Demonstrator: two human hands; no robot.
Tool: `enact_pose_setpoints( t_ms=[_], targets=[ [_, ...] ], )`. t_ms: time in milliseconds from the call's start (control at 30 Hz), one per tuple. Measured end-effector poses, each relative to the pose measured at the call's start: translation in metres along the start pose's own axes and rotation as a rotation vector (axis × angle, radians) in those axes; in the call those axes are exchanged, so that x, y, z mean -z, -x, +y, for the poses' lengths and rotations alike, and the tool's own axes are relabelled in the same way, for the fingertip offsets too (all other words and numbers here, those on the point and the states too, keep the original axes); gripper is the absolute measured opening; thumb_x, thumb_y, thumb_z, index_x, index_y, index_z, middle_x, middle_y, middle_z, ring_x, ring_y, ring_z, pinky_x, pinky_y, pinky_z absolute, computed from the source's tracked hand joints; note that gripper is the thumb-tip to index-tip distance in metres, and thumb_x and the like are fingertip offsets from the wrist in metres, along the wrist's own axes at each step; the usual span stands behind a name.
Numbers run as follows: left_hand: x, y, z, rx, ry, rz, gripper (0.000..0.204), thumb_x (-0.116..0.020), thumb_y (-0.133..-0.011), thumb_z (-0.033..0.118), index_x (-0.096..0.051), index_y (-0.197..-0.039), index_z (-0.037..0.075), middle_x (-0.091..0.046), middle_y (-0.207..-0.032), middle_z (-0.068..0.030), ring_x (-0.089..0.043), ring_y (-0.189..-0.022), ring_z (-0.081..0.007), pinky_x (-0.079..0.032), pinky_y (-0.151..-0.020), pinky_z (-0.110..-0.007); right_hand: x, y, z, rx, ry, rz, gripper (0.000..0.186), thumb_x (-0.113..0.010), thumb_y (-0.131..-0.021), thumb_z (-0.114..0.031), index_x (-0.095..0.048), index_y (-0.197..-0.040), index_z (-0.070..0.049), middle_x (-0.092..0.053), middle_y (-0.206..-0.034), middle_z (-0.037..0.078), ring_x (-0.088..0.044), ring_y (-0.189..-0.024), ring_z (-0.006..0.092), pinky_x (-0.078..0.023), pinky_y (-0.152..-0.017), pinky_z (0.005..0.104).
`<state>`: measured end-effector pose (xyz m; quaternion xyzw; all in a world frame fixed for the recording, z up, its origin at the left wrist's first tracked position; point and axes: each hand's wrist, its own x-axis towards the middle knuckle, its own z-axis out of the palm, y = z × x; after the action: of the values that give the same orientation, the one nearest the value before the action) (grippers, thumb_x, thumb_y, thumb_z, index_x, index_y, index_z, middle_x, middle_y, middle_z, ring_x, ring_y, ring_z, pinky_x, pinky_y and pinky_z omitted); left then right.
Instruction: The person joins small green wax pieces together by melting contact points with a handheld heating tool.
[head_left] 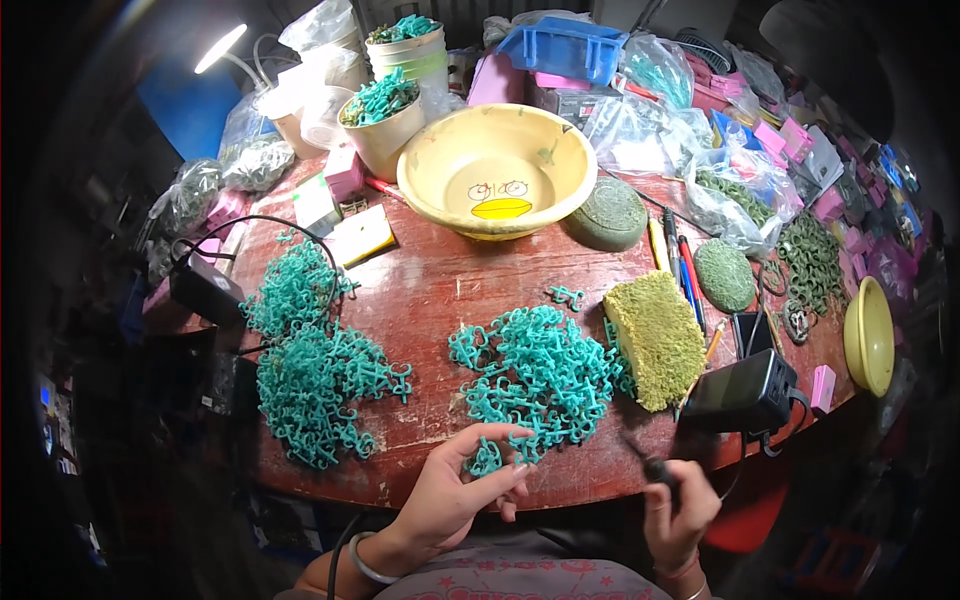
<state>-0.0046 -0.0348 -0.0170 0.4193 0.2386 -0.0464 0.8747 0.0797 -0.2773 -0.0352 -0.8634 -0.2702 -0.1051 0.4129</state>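
My left hand (462,490), with a pale bangle at the wrist, is at the table's near edge. Its thumb and fingers close around a small teal curly piece (486,458). Just beyond lies a loose heap of teal curly pieces (545,370); a larger teal heap (315,390) spreads to the left. My right hand (682,510) grips a slim pen-like tool (655,468) with a dark handle. Its thin tip points up and left toward the heap and is blurred. The tip touches nothing that I can make out.
A rough yellow-green block (655,340) stands right of the heap, beside a black box-shaped device (740,393) with cables. A yellow basin (497,170) sits at the back, near tubs (383,135) of teal pieces. Pens (690,275), green round blocks (725,275) and bags (740,190) crowd the right.
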Motion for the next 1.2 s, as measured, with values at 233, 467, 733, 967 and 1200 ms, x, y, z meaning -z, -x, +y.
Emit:
enact_pose_setpoints(
  t_ms=[233, 467, 733, 967, 1200],
  targets=[
    [-0.002, 0.000, -0.002, -0.017, -0.014, 0.031, 0.039, -0.064, -0.090, -0.006, -0.055, -0.128, 0.001, -0.063, -0.094, -0.0124, -0.064, -0.076, -0.0146, -0.052, -0.054, -0.027, -0.018, -0.006, 0.000, 0.225, -0.005, -0.136, 0.030, -0.077, -0.085, -0.028, -0.061, -0.085, -0.003, -0.053, -0.065, 0.007, -0.053, -0.051, 0.0242, -0.040, -0.044, 0.0344],
    [-0.002, -0.001, -0.005, -0.048, -0.026, 0.034, 0.036, -0.062, -0.092, -0.006, -0.058, -0.126, 0.002, -0.058, -0.093, -0.0042, -0.063, -0.075, -0.0108, -0.055, -0.055, -0.023, -0.019, -0.008, -0.002, 0.207, -0.003, -0.160, 0.031, -0.077, -0.086, -0.029, -0.060, -0.084, -0.003, -0.052, -0.063, 0.008, -0.052, -0.049, 0.0244, -0.040, -0.043, 0.0343],
    [-0.004, 0.000, -0.004, -0.058, -0.065, 0.048, 0.037, -0.058, -0.091, -0.009, -0.055, -0.127, 0.000, -0.064, -0.094, -0.0131, -0.063, -0.074, -0.0142, -0.054, -0.052, -0.026, -0.018, -0.008, -0.002, 0.212, 0.030, -0.186, 0.032, -0.077, -0.085, -0.030, -0.060, -0.083, -0.003, -0.053, -0.063, 0.008, -0.053, -0.049, 0.0255, -0.040, -0.043, 0.0349],
    [-0.005, 0.000, -0.004, -0.052, -0.086, 0.052, 0.038, -0.058, -0.091, -0.010, -0.055, -0.128, 0.000, -0.064, -0.094, -0.0125, -0.064, -0.075, -0.0140, -0.054, -0.053, -0.026, -0.018, -0.009, -0.001, 0.209, 0.027, -0.182, 0.033, -0.076, -0.085, -0.031, -0.060, -0.082, -0.003, -0.052, -0.062, 0.008, -0.053, -0.049, 0.0257, -0.040, -0.043, 0.0352],
    [-0.004, 0.000, -0.004, -0.065, -0.079, 0.034, 0.038, -0.059, -0.090, -0.010, -0.057, -0.127, 0.000, -0.061, -0.095, -0.0090, -0.065, -0.077, -0.0135, -0.055, -0.054, -0.025, -0.019, -0.008, -0.001, 0.201, 0.036, -0.193, 0.033, -0.076, -0.086, -0.032, -0.060, -0.082, -0.003, -0.052, -0.062, 0.009, -0.053, -0.049, 0.0262, -0.039, -0.043, 0.0358]
  ],
)
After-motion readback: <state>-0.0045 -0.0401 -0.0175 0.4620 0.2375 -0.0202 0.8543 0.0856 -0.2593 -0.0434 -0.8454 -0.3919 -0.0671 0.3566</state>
